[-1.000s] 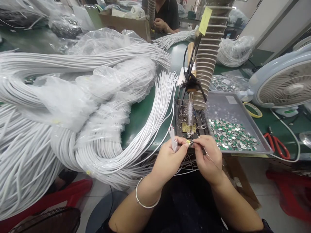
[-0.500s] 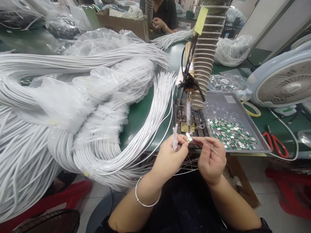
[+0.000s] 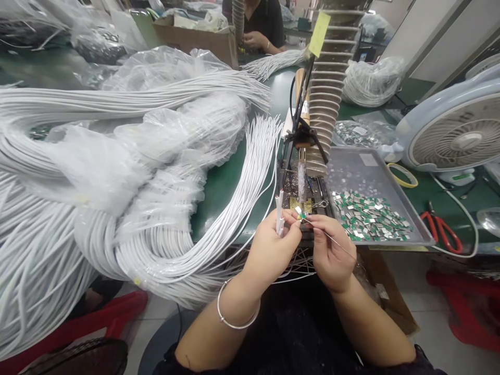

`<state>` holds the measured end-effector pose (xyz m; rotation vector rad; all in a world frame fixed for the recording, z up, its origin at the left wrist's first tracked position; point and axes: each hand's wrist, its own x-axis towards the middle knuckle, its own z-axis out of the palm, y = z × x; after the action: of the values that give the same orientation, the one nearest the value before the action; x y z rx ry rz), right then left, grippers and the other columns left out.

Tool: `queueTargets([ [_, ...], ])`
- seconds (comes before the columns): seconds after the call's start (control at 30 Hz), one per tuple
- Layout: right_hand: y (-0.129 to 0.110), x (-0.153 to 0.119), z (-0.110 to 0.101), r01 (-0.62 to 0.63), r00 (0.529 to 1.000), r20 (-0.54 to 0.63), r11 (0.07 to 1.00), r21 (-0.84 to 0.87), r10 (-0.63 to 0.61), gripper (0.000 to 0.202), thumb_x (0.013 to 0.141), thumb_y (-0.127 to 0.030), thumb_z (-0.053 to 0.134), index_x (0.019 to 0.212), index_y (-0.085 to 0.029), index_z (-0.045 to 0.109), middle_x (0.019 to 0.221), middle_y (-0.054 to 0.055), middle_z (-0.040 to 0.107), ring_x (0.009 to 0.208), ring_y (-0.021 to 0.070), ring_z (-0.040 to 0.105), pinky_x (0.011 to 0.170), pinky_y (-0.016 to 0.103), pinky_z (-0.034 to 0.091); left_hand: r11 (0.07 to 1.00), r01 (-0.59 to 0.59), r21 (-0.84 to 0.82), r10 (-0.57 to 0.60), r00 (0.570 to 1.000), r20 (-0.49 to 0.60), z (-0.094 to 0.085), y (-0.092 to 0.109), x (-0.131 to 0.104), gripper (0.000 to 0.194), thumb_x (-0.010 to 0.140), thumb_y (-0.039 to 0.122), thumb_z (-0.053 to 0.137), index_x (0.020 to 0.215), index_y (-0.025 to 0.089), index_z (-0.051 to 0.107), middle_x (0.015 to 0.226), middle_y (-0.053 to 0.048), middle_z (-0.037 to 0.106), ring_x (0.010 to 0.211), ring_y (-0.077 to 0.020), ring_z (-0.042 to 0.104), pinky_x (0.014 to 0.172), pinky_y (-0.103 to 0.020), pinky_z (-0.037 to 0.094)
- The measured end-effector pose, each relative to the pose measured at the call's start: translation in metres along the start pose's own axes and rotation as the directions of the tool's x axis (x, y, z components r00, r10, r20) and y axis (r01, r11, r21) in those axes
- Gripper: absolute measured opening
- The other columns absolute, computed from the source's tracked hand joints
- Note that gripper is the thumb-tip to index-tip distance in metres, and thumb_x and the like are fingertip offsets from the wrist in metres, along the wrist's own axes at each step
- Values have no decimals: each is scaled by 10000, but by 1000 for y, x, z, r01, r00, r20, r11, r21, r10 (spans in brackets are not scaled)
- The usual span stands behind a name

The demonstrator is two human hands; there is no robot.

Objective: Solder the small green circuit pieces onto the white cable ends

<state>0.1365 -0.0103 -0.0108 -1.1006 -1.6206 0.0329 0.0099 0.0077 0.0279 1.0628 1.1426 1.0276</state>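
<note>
My left hand [image 3: 271, 252] is closed around a few white cables [image 3: 278, 208], whose cut ends poke up between the fingers. At its fingertips is a small green circuit board [image 3: 301, 213] with a silvery metal end, held just below the tip of an upright soldering iron [image 3: 302, 182]. Between the closed fingers of my right hand [image 3: 334, 255] runs a thin solder wire [image 3: 336, 242], its front end close to the board. Both hands nearly meet at the bench edge. The exact contact between wire, board and iron tip is too small to tell.
A grey tray [image 3: 424, 229] of small green boards stands right of the iron, beside red-handled cutters [image 3: 441, 229], a yellow tape roll [image 3: 403, 175] and a fan [image 3: 461, 130]. Bundled white cables [image 3: 156, 260] cover the left. A ribbed duct [image 3: 326, 94] hangs behind; a co-worker [image 3: 258, 31] sits opposite.
Both hands have shifted slightly up and left, the right hand more. The small board has tilted and sits a little higher, closer to the iron. Both grips stay closed.
</note>
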Motion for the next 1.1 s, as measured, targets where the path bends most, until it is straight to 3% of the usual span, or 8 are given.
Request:
queueTargets([
  [0.67, -5, 9, 2, 57, 998, -11, 998, -21, -57, 210, 827, -40, 499, 937, -187, 601, 874, 63, 684, 859, 180, 662, 742, 347, 559, 998, -54, 36, 53, 999, 6, -2, 8, -1, 93, 751, 190, 550, 684, 185, 486, 899, -15, 588, 729, -117, 542, 656, -261, 412],
  [1.1, -6, 8, 2, 17, 1000, 5, 1000, 21, -17, 207, 833, -59, 499, 939, -206, 600, 871, 57, 673, 859, 186, 650, 755, 361, 540, 1000, -28, 4, 28, 999, 15, -3, 7, 0, 95, 749, 193, 547, 696, 186, 469, 906, -12, 572, 771, -122, 550, 673, -266, 418],
])
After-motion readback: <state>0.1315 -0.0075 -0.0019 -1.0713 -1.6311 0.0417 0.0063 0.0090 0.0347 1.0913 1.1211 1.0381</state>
